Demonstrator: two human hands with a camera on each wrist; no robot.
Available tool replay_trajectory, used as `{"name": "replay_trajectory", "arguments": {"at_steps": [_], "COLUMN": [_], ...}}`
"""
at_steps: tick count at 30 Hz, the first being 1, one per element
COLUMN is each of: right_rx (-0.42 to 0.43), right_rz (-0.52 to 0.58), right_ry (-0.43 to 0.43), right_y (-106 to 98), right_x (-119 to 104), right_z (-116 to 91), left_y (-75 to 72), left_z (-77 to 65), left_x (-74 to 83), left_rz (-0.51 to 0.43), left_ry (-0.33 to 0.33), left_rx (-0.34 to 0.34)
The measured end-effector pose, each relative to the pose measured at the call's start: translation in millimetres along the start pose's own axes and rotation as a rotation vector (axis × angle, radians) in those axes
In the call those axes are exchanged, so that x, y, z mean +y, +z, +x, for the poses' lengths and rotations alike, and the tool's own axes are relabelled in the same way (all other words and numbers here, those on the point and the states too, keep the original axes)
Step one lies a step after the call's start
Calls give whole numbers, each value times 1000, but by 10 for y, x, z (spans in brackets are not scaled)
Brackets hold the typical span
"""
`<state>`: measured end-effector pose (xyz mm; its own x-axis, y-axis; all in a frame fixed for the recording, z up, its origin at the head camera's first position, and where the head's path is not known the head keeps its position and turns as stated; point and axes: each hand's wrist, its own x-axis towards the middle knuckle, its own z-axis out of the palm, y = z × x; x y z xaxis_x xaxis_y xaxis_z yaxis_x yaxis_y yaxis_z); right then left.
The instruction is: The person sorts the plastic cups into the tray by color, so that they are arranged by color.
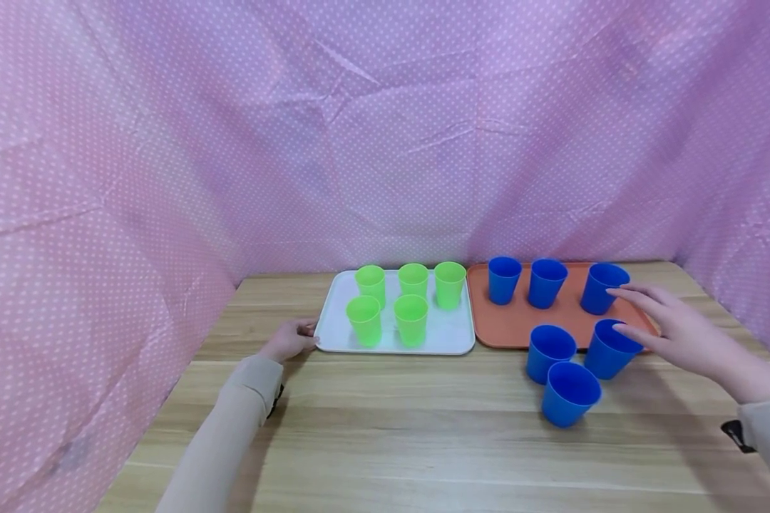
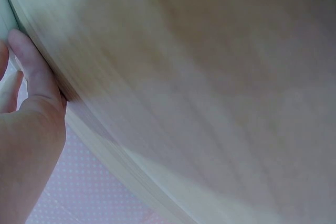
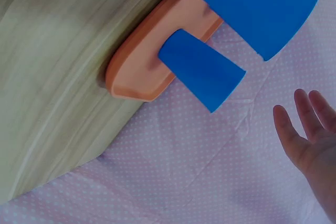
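Observation:
My left hand (image 1: 289, 340) is at the near left corner of a white tray (image 1: 334, 324), its thumb and fingers gripping the edge; the thumb (image 2: 35, 66) lies along the tray's side in the left wrist view. Several light green cups (image 1: 412, 324) stand upright on that tray. Over on the right, my right hand (image 1: 686, 331) hovers with fingers spread, holding nothing. Its fingertips overlap a blue cup (image 1: 597, 292) on the orange tray (image 1: 513, 329) and come near another blue cup (image 1: 606, 356) at that tray's front edge. In the right wrist view, the fingers appear apart from the blue cups.
The two trays lie side by side at the back of the wooden table (image 1: 385, 442). Two more blue cups stand at the back of the orange tray. Another two, including the nearest blue cup (image 1: 567, 399), stand in front. Pink dotted cloth (image 1: 359, 142) hangs behind and beside the table.

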<state>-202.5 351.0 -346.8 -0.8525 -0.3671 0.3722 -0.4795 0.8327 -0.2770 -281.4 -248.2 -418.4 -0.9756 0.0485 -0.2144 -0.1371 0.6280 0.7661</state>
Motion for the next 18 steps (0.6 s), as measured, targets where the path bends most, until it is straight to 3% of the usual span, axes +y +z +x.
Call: {"name": "replay_trajectory", "arguments": {"at_steps": [9,18], "right_rx": [-8,-79], "right_rz": [-9,26], "right_ry": [-88,-69], "right_y": [80,145], "right_x": [-97,-128], "right_z": [2,-23], "left_y": [-4,1], "left_z": [-21,12], "left_x": [-3,-19], "left_rz": [30,32], "left_ry": [12,5], "left_rx": [12,17]}}
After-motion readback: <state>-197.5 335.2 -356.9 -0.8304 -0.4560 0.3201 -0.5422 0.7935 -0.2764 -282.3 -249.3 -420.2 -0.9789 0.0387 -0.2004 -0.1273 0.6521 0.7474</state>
